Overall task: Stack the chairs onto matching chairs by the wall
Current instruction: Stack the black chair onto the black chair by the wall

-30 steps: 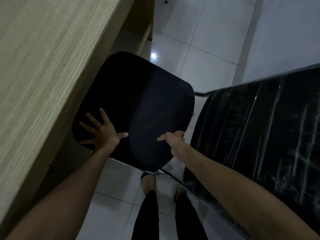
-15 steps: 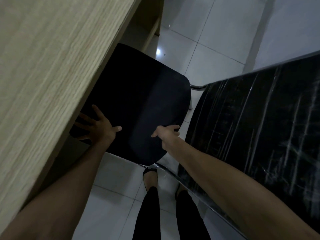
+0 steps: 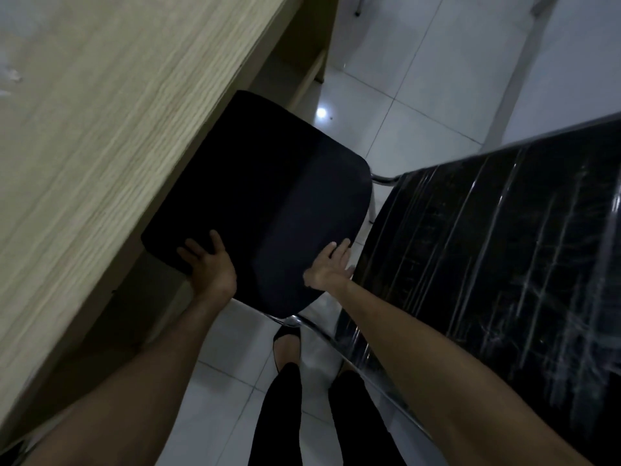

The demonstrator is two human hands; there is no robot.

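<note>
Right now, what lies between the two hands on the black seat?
Only bare black seat lies between the left hand and right hand, as the head view shows.

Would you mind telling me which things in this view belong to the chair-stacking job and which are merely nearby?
Part of the job:
- black chair seat, partly under the desk edge
- left hand and right hand, both on its near edge
- second black seat on a chrome frame, at the right

Merely nearby:
- wooden desk
- white tiled floor
</note>
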